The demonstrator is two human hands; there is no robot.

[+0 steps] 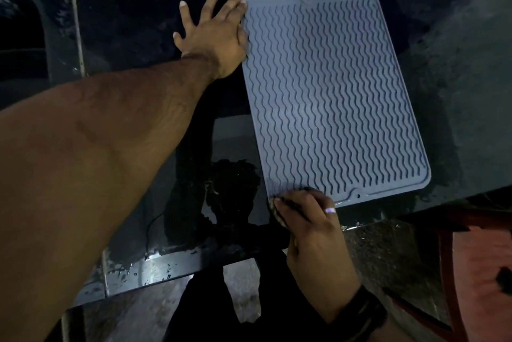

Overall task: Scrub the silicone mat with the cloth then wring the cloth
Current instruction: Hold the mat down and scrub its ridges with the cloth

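Your left forearm (91,153) nearest, stretched across frame. Dark wet surface (194,147) carries grey silicone mat (327,92), flat, long axis running away from you, far end tilted slightly left. Your left hand (212,34) spread wide, pressing mat's far-left edge. Your right hand (307,219) grips cloth (275,210) at mat's near-left corner.

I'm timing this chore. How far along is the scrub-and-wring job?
Nothing looks finished yet. In hand: the right hand presses the cloth on the silicone mat at its near corner, while the left hand steadies the far edge. Left: the rest of the mat, then wringing.
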